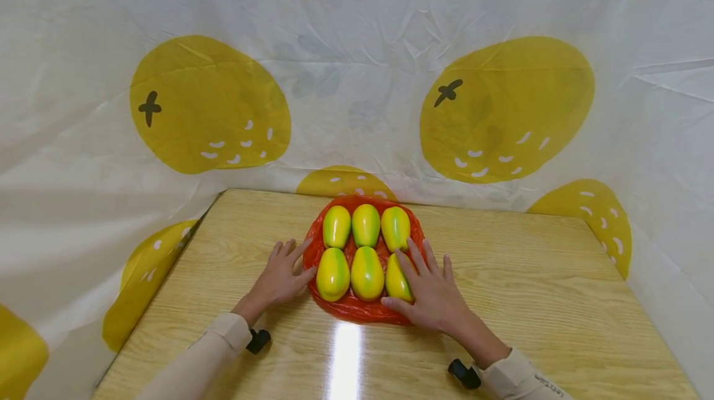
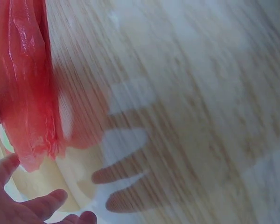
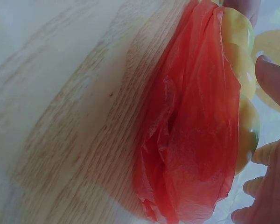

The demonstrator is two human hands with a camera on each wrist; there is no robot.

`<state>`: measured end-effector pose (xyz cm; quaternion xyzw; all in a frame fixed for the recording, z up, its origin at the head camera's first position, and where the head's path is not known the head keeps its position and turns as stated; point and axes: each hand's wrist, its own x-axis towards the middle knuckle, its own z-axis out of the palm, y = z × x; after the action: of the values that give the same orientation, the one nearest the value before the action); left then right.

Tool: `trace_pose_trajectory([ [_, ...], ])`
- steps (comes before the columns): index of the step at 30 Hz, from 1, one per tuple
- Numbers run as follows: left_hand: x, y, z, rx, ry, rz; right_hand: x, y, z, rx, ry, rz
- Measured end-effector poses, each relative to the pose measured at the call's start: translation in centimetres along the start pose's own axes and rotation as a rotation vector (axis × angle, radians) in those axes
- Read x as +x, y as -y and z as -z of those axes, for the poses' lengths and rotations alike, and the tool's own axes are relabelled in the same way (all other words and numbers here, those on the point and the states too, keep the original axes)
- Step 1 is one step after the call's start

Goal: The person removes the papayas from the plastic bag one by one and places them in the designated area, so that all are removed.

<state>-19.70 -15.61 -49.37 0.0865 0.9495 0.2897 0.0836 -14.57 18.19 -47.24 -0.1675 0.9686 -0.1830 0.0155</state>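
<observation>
Yellow-green oval fruits (image 1: 367, 273) on crinkled red plastic (image 1: 362, 312)
Left hand (image 1: 281, 277) at nine o'clock, right hand (image 1: 437, 298) at four (both spread).

Wooden table (image 1: 519, 263): under the right hand (image 1: 432, 294)
Glare (image 1: 344, 363): on the tabletop, nearside of both hands
White cloth (image 1: 357, 34): hanging beyond them
Yellow print (image 1: 212, 108): ahead of the left hand (image 1: 283, 277)

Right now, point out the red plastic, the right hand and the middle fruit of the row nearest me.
Red plastic (image 3: 198, 135): right wrist view, on its creased side.
Right hand (image 1: 436, 296): head view, on the back of the hand.
Middle fruit (image 1: 367, 273): head view, on its upper face.
</observation>
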Motion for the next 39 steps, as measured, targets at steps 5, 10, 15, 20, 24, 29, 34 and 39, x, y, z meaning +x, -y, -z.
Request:
trace_pose_trajectory([
  [5,0.02,-0.03,-0.01,-0.048,-0.02,0.001,-0.07,0.08,-0.08,-0.003,-0.002,0.007],
  [10,0.19,0.2,-0.27,-0.082,-0.03,0.011,-0.12,0.13,-0.26,-0.01,-0.008,0.021],
  [15,0.32,0.15,-0.37,-0.148,-0.049,0.004,-0.2,0.14,-0.35,-0.013,-0.009,0.032],
  [20,0.35,-0.15,-0.29,-0.251,-0.076,-0.002,-0.25,0.22,-0.37,-0.008,-0.021,0.044],
  [24,0.39,-0.17,-0.27,-0.327,-0.078,-0.001,-0.27,0.32,-0.4,0.0,-0.052,0.065],
  [29,0.67,0.01,-0.43,-0.478,-0.027,0.035,-0.33,0.37,-0.49,0.012,-0.073,0.081],
  [34,0.71,0.08,-0.51,-0.551,0.004,0.093,-0.37,0.36,-0.59,0.02,-0.081,0.087],
  [39,0.85,0.13,-0.48,-0.614,0.034,0.128,-0.38,0.27,-0.73,0.03,-0.058,0.085],
])
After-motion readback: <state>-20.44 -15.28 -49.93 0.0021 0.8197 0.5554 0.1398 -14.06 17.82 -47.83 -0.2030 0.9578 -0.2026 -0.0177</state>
